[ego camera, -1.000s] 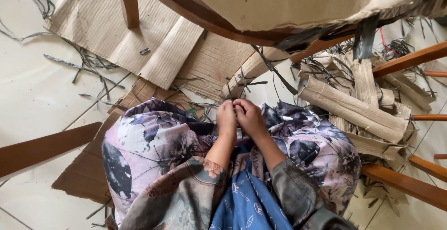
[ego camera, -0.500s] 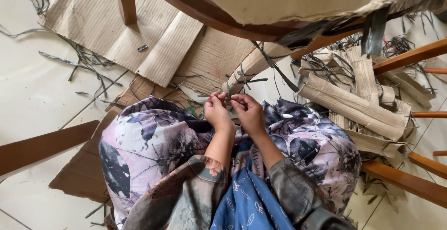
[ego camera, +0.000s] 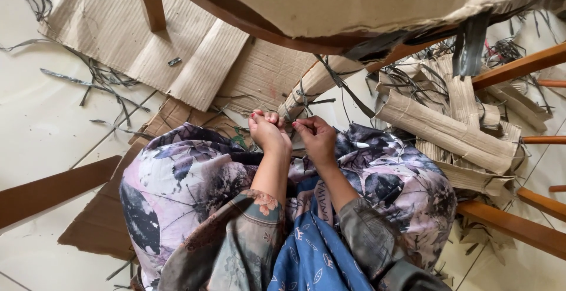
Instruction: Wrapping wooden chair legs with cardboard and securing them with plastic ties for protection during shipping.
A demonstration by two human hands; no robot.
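A rolled cardboard tube, already bound once with dark strip, is leaned from the floor toward the lap, its near end just above both hands. The left hand is closed in a fist at that end; the right hand is pinched on a thin strip. Several finished rolls are piled to the right, while flat cardboard and loose strips lie unused.

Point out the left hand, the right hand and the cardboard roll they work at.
left hand (ego camera: 268,133), head view, on the knuckles.
right hand (ego camera: 318,137), head view, on the back of the hand.
cardboard roll (ego camera: 315,81), head view, on its bare middle.
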